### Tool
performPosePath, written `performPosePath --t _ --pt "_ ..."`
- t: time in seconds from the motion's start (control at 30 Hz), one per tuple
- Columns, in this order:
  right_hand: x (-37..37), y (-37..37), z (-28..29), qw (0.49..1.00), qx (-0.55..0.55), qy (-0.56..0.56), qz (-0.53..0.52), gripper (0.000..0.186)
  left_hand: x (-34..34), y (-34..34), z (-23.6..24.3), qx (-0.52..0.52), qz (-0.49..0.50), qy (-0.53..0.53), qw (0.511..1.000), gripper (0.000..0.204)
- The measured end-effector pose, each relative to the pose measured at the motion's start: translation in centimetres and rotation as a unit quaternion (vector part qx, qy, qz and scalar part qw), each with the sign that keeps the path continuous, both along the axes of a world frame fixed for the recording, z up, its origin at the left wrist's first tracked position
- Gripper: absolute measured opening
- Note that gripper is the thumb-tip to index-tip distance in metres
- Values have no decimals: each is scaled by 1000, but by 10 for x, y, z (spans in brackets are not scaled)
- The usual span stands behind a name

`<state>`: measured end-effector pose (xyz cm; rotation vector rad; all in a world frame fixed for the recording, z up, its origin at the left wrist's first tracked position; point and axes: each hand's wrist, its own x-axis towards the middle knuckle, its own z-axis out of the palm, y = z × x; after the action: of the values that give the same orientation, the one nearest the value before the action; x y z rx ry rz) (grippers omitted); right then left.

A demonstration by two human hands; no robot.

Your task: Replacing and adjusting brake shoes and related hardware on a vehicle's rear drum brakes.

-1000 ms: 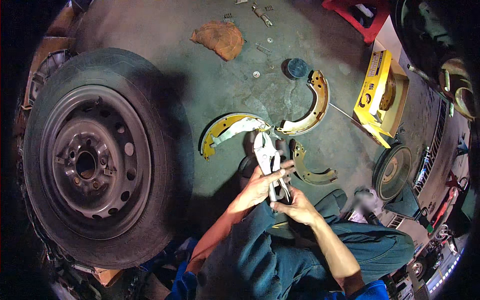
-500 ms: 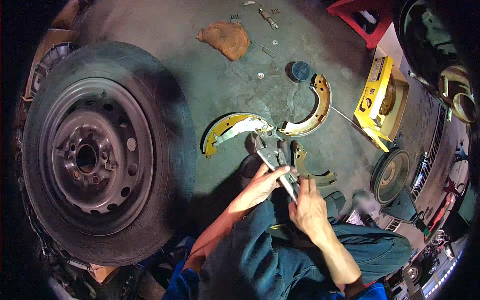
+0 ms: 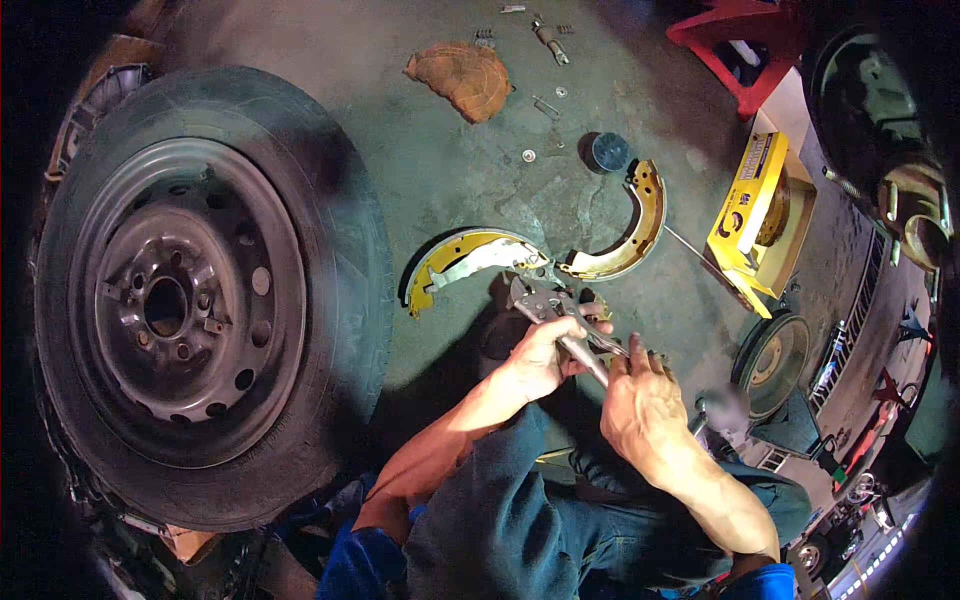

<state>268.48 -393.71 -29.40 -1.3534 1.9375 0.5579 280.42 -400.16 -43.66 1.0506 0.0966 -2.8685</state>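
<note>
With the fingers of the left hand (image 3: 540,362), grasps the locking pliers (image 3: 536,303) above the floor (image 3: 430,190), just near of the left brake shoe (image 3: 480,250)'s right end; with those of the right hand (image 3: 645,405), curls at the handle ends, but cannot tell whether gripping. Could pinch a fingertip on a sudden snap of the handles, or slip from uneven pressure. Looks dull grey and metallic, tilted, with handles pointing right and near.

Scuffed grey floor (image 3: 440,180) under uneven light, with a dark slotted strip (image 3: 868,285) toward the right.
</note>
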Motion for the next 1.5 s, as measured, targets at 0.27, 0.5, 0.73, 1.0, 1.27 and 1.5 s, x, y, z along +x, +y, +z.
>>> performPosePath --t 0.27,0.5,0.73,1.0,1.27,1.5 --pt "-15 -35 29 992 31 -94 -78 77 -6 -10 7 102 79 50 990 43" --pt "-25 -37 28 983 33 -123 -135 100 -9 -12 6 70 48 58 995 45" --pt "-26 -43 24 981 31 -122 -145 111 -12 -17 5 74 43 51 995 43" --pt "-24 -42 22 988 -11 -103 -118 119 -10 -23 11 77 59 48 994 42" --pt "-16 -45 23 988 -30 -84 -124 116 -11 -23 13 86 84 21 993 40" --pt "-21 -52 28 981 -56 -104 -155 109 -16 -24 8 79 103 15 991 38"
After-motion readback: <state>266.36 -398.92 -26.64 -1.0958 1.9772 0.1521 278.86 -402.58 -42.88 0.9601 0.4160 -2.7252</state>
